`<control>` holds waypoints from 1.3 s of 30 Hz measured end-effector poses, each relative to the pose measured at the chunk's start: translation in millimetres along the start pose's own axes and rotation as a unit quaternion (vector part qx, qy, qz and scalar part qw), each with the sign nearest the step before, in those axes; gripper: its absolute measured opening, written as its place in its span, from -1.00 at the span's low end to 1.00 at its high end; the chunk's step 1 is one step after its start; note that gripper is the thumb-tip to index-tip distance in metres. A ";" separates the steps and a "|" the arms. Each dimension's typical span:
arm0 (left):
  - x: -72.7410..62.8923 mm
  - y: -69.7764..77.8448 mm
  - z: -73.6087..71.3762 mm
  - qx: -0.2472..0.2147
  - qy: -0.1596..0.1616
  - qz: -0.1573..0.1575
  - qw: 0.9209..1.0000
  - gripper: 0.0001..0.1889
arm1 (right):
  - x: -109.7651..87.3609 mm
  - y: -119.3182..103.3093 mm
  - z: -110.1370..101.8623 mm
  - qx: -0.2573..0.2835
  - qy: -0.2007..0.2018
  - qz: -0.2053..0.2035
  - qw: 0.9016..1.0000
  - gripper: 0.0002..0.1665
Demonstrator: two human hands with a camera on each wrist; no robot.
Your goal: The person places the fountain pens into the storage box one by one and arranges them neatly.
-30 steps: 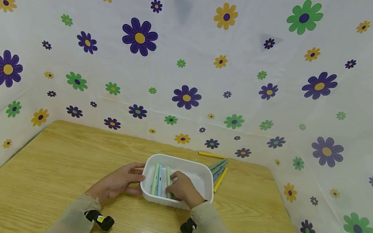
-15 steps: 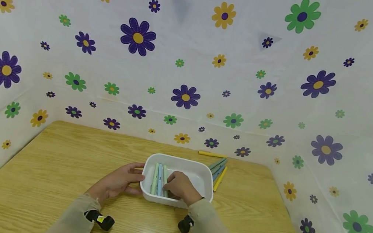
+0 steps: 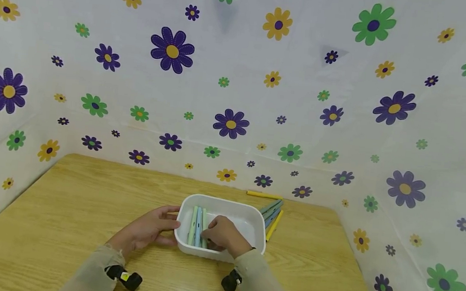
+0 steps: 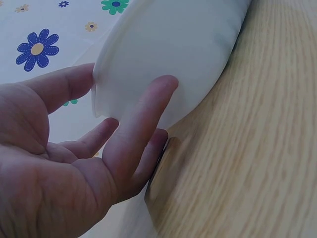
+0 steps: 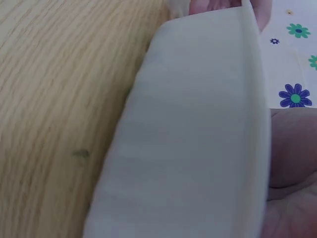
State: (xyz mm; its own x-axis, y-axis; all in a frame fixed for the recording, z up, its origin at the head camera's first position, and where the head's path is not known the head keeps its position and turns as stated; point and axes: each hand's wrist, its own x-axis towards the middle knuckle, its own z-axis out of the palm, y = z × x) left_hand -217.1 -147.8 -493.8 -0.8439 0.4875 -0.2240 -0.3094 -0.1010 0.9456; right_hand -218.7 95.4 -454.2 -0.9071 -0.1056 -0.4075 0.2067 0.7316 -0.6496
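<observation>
A white plastic tub (image 3: pixel 248 209) stands on the wooden table. Inside it, toward the left end, a light green pen (image 3: pixel 193 223), a light blue pen (image 3: pixel 198 225) and a second light green pen (image 3: pixel 204 219) lie side by side. My right hand (image 3: pixel 225 235) reaches over the near wall and pinches the second green pen near its lower end; in the right wrist view the tub wall hides the fingertips. At the tub's left end my left hand (image 3: pixel 151 226) touches the outer wall with extended, spread fingers, seen closely in the left wrist view.
Right of the tub lie several green and blue pens (image 3: pixel 272 209), with a yellow pen (image 3: pixel 274 225) beside them. Another yellow pen (image 3: pixel 264 195) lies behind, close to the flowered backdrop (image 3: pixel 206 69) that encloses the table's back and sides.
My right hand has moved left inside the tub, bringing the second green pen up beside the blue one. The left hand keeps its place on the tub's end.
</observation>
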 end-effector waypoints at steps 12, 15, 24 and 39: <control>0.6 0.6 0.6 0.002 0.003 0.004 1.000 -0.24 | -41.1 19.7 -65.9 0.077 0.062 -0.062 0.993 -0.70; 1.6 0.8 0.8 0.003 0.003 0.004 1.000 -0.23 | -42.7 37.6 -89.4 0.100 0.126 -0.056 0.985 -0.69; 2.2 -2.1 0.8 0.001 0.001 0.002 1.000 -0.22 | -31.8 111.4 -128.4 0.072 0.200 -0.002 0.977 -0.50; 2.4 -2.8 -0.9 -0.009 -0.009 0.005 1.000 -0.25 | 9.7 146.0 -115.1 0.057 0.205 0.007 0.977 -0.40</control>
State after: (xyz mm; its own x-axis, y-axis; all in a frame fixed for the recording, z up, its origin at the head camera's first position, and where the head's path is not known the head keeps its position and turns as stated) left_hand -218.7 -147.1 -497.2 -0.8385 0.5026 -0.2105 -0.3096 -0.1215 0.9431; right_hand -239.6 278.7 -479.1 -0.9698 0.2000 -0.1396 0.2378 0.6484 -0.7232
